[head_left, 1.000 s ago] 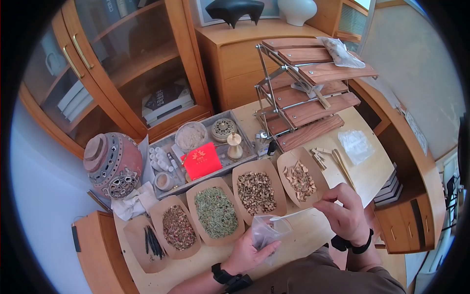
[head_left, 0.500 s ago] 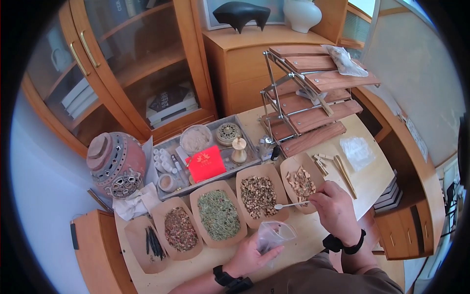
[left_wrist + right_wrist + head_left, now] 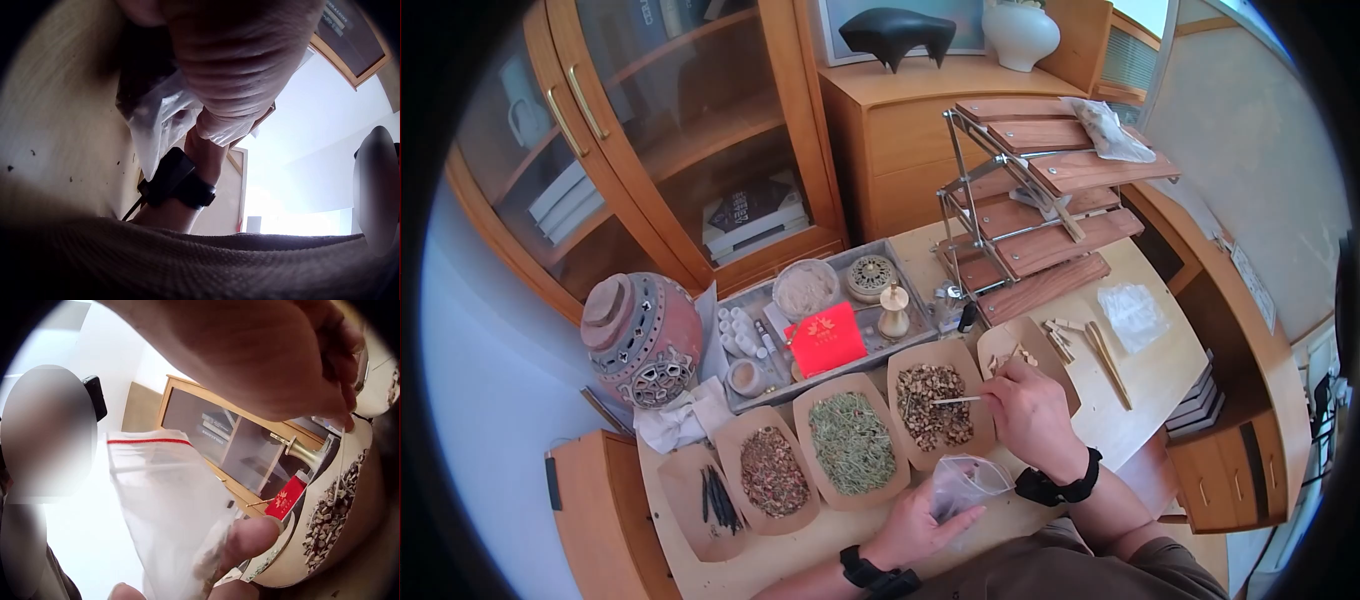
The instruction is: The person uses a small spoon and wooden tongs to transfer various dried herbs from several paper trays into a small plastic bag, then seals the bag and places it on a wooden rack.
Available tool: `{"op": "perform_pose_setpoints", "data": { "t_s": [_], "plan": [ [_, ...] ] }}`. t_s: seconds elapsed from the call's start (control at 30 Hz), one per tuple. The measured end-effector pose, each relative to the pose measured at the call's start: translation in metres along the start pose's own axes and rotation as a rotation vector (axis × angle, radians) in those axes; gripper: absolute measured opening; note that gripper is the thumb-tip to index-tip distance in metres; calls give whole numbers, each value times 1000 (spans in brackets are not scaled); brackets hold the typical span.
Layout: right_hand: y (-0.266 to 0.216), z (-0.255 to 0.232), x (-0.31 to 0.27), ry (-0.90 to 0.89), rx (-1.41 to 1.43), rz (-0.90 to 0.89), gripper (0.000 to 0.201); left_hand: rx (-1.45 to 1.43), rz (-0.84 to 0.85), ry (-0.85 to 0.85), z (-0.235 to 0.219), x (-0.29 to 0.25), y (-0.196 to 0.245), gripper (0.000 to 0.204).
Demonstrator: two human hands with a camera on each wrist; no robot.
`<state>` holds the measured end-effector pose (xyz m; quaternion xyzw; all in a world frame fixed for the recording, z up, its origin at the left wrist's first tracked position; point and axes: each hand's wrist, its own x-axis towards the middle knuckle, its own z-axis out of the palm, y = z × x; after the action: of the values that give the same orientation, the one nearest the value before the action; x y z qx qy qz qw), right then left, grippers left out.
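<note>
My left hand (image 3: 912, 527) holds a clear zip bag (image 3: 968, 482) upright at the table's front edge, its mouth spread. Some small bits show low inside the bag (image 3: 162, 506) in the right wrist view, where a red line runs along the top. Between thumb and fingers, my right hand (image 3: 1037, 425) pinches a thin white spoon (image 3: 957, 401). The spoon's far end lies among chopped brown pieces (image 3: 935, 425) in a brown paper tray (image 3: 948, 353). Behind the right hand, another paper tray (image 3: 1055, 365) with pale wood chips is partly hidden.
To the left stand trays of green herb (image 3: 852, 445), reddish mix (image 3: 774, 478) and dark pods (image 3: 720, 500). Behind them a grey tray (image 3: 800, 385) carries a red packet (image 3: 828, 338) and brass pieces. A folding wooden rack (image 3: 1040, 240), tongs (image 3: 1110, 365) and plastic bags (image 3: 1133, 317) are right.
My right hand has moved left, from above the wood-chip tray's front to the brown-piece tray, bringing the spoon down into the pieces. The left hand keeps the bag nearly in place.
</note>
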<state>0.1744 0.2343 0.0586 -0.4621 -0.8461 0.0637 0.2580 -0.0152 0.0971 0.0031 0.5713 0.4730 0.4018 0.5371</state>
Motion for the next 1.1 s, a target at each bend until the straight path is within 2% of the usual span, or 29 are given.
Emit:
{"op": "perform_pose_setpoints", "data": {
  "t_s": [0.27,0.33,0.53,0.7,0.8,0.87,0.97,1.03,1.1],
  "plan": [
    [10,0,-2,-15,258,147,10,-47,17,0,1,1,1,56],
    [10,-7,-4,-26,266,171,9,10,65,-13,-1,2,2,56],
    [22,-19,-15,3,328,191,11,-48,65,-18,1,2,-5,57],
    [18,-49,-25,-14,372,247,11,-20,58,-4,2,0,-6,56],
    [18,-65,-32,16,406,203,12,-7,51,-2,1,0,-5,56],
    [16,-77,-37,61,348,89,15,-16,42,-4,2,0,-5,56],
    [14,-92,-44,34,320,31,16,14,106,33,4,1,-9,57],
    [14,-95,-49,40,310,-7,17,-26,7,1,3,-1,-8,58],
    [13,-97,-51,46,301,-45,18,-85,-6,3,6,-2,-14,58]
  ]
}}
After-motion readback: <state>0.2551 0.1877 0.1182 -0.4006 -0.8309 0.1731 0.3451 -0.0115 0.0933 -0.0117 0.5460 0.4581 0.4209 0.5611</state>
